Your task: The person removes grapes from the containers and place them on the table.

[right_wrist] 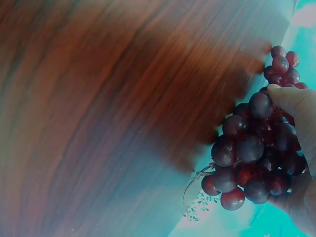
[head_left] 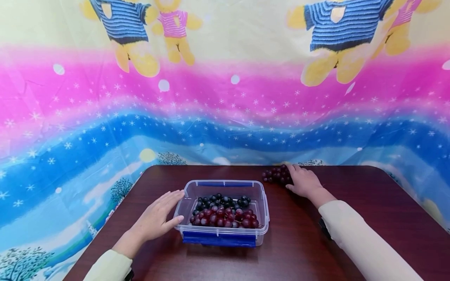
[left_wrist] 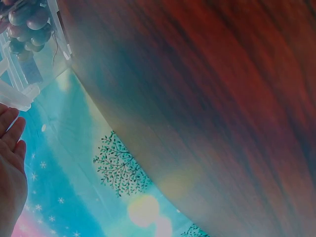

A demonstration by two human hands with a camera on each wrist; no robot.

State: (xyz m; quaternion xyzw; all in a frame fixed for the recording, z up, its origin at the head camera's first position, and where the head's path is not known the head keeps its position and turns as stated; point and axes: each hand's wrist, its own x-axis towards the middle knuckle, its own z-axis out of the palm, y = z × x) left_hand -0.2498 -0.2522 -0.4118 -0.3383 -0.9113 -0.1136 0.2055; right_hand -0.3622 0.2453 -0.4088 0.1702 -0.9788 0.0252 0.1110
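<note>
My right hand (head_left: 303,181) grips a bunch of dark red grapes (head_left: 277,175) near the table's far edge. Up close in the right wrist view, thumb and fingers curl round the same grapes (right_wrist: 249,148), and a thin stem pokes out at one end. My left hand (head_left: 156,216) has its fingers straight, touching or very near the left rim of a clear plastic box (head_left: 219,230) with blue clips. Inside that box a bunch of red grapes (head_left: 225,218) lies in front of a bunch of black grapes (head_left: 219,201). Only part of the left hand (left_wrist: 11,163) shows in the left wrist view.
The dark reddish-brown wooden table (head_left: 299,242) has rounded far corners. Just behind it hangs a colourful cloth (head_left: 211,101) printed with bears, snowflakes and trees. The box stands left of the table's middle, with bare tabletop between it and the right forearm.
</note>
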